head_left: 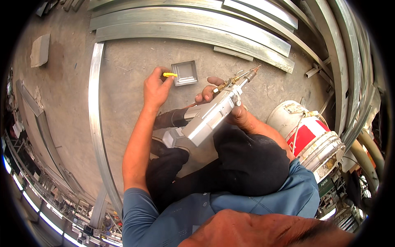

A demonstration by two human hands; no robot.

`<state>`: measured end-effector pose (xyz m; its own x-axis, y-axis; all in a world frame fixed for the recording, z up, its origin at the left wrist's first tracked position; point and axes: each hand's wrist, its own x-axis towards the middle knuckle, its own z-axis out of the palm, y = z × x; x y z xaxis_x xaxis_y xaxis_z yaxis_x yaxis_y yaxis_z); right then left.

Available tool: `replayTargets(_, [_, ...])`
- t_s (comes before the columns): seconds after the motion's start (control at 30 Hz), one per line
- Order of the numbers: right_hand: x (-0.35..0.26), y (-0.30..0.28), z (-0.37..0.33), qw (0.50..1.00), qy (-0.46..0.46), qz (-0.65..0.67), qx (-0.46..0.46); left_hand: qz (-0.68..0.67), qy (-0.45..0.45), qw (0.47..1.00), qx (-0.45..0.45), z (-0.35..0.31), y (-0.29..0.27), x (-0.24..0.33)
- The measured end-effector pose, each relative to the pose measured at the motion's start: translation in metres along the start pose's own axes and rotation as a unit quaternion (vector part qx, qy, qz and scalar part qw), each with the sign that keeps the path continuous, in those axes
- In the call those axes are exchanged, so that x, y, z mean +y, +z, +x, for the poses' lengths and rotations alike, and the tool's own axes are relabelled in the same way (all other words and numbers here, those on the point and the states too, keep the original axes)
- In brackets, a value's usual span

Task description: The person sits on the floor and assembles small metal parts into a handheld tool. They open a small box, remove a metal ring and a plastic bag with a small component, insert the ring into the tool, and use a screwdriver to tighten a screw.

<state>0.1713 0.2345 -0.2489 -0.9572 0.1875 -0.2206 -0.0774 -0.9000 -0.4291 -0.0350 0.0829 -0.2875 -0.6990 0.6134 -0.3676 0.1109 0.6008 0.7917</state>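
My left hand [156,88] pinches a small yellow-handled tool [169,75] between thumb and fingertips, at the left rim of a small square dark tray [195,74]. Thin pale pieces lie in the tray; the tool's tip is hard to make out against them. Around a silver, boxy welding gun [212,115] my right hand [242,117] is closed, its fingers showing on the far side. The gun tilts up to the right, its copper nozzle [253,71] pointing away from me. Brass fittings [222,85] run along its side.
Long metal profiles [185,31] lie across the far floor, and one bar [95,94] runs along my left. A white and red bucket [304,131] stands by my right arm. A grey block [40,50] sits far left. Curved-looking bars [329,53] rise at right.
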Motion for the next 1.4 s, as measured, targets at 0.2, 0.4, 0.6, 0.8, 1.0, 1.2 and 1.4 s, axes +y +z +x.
replayTargets(0.2, [0.0, 0.0, 0.0, 1.0, 0.014, -0.002, 0.024, -0.007, -0.012, 1.0, -0.004, 0.0, 0.0, -0.002])
replayTargets(0.4, [0.0, -0.001, 0.0, 1.0, 0.011, 0.0, 0.023, -0.008, -0.014, 1.0, -0.001, -0.001, -0.001, 0.0])
replayTargets(0.6, [0.002, -0.006, 0.001, 1.0, 0.005, -0.003, 0.008, -0.025, -0.007, 1.0, 0.005, -0.002, -0.002, 0.002])
replayTargets(0.8, [0.002, -0.008, 0.001, 1.0, 0.003, -0.009, -0.001, -0.027, -0.014, 1.0, 0.001, 0.001, -0.002, -0.004])
replayTargets(1.0, [0.003, -0.01, 0.001, 1.0, -0.001, -0.003, -0.004, -0.041, -0.001, 0.999, 0.024, 0.001, 0.003, -0.003])
replayTargets(1.2, [0.003, -0.01, 0.001, 1.0, 0.0, -0.001, -0.001, -0.012, -0.017, 1.0, -0.003, 0.002, 0.0, 0.0])
replayTargets(1.4, [0.002, -0.009, 0.002, 1.0, 0.002, -0.002, 0.0, -0.025, -0.012, 1.0, -0.006, 0.003, 0.001, -0.003])
